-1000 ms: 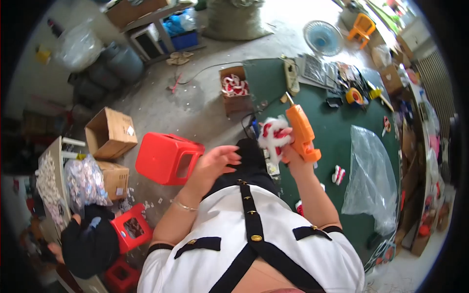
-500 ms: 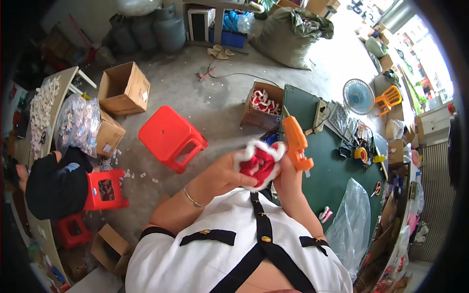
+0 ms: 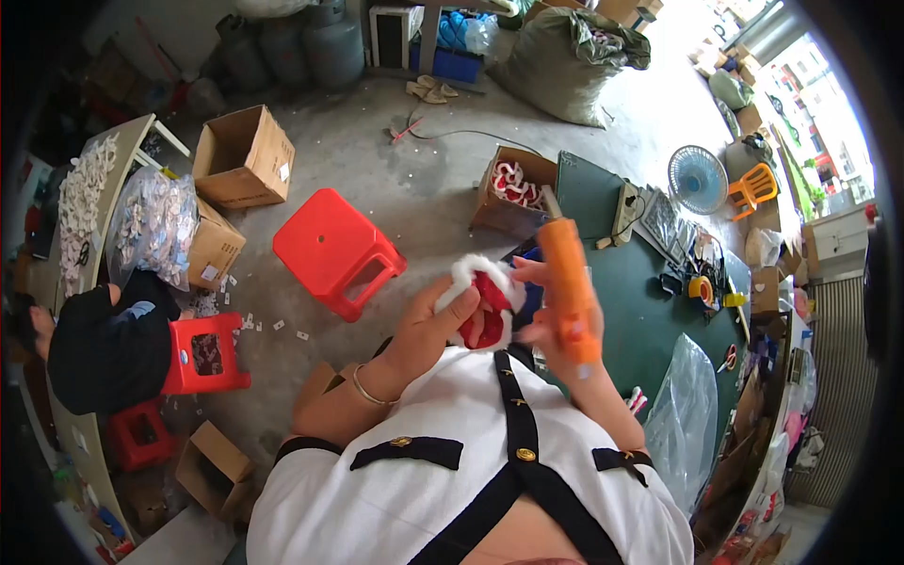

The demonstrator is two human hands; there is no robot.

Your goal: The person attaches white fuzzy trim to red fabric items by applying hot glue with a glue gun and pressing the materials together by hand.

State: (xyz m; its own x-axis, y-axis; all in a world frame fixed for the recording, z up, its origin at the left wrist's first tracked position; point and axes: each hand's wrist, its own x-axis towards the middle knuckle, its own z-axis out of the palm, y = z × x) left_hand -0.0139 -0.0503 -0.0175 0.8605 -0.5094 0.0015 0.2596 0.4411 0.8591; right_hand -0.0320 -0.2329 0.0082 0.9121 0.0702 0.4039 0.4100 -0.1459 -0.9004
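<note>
My left hand [image 3: 428,325] is closed on a red fabric piece with fluffy white trim [image 3: 487,306], held in front of my chest. My right hand [image 3: 556,330] grips an orange glue gun [image 3: 565,278], its nozzle pointing up and away from me. The fingers of my right hand reach toward the right edge of the trimmed piece; whether they touch it is not clear. Beyond my hands stands a cardboard box [image 3: 504,212] with more red and white trimmed pieces inside. A small red and white piece [image 3: 637,402] lies on the green table [image 3: 621,311].
A red stool [image 3: 325,240] stands to the left. On the table are a plastic bag [image 3: 683,414], a power strip [image 3: 625,215], scissors [image 3: 727,359] and yellow tape [image 3: 700,289]. A person in dark clothing [image 3: 104,348] is at a table on the far left.
My left hand has come over and taken hold of the trimmed piece, and my right hand has let go of it. The glue gun has moved closer in front of me. The view has swung right.
</note>
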